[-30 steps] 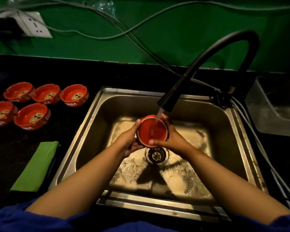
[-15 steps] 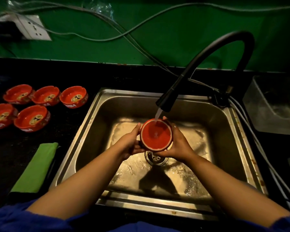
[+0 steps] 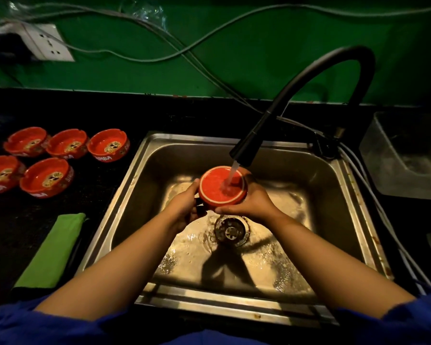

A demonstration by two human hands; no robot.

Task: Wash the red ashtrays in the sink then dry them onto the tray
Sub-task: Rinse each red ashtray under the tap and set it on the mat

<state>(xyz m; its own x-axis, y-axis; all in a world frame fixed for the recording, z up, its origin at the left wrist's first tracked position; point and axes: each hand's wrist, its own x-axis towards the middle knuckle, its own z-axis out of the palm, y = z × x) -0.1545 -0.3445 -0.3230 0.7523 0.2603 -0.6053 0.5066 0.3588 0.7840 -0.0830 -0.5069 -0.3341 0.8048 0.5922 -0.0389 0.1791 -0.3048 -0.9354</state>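
**Dark counter, steel sink: one ashtray under the tap**

Black stone counter [image 3: 23, 220] runs below a green painted wall [image 3: 234, 46], w/ a white wall socket [image 3: 49, 42] at upper left and grey cables [image 3: 184, 51] looping across. Set into the counter is a stainless-steel sink [image 3: 309, 185], wet on the bottom, round metal drain [image 3: 230, 230] near the middle.

Both hands are over the basin, just above the drain, holding a round red ashtray [image 3: 222, 189] btw them. It's upside down, flat underside w/ a pale ring facing up. L hand [image 3: 184, 207] grips the left side: thumb up along the rim, fingers curled underneath. R hand [image 3: 251, 200] cups the right side, fingers wrapped round the far edge, thumb on the near edge. Neither hand is spread; both close on the ashtray.

Black curved gooseneck tap [image 3: 309, 78] ends just above it, and a thin water stream [image 3: 232, 175] lands on the upturned base.

On the counter left of the sink, five more red ashtrays [image 3: 46, 178] sit upright in two rows, logos inside. Nearer, a folded green cloth [image 3: 52, 250] lies beside the sink's left rim. At right, a translucent plastic tub [image 3: 408, 155]. Blue sleeves [image 3: 35, 324] at bottom edge.
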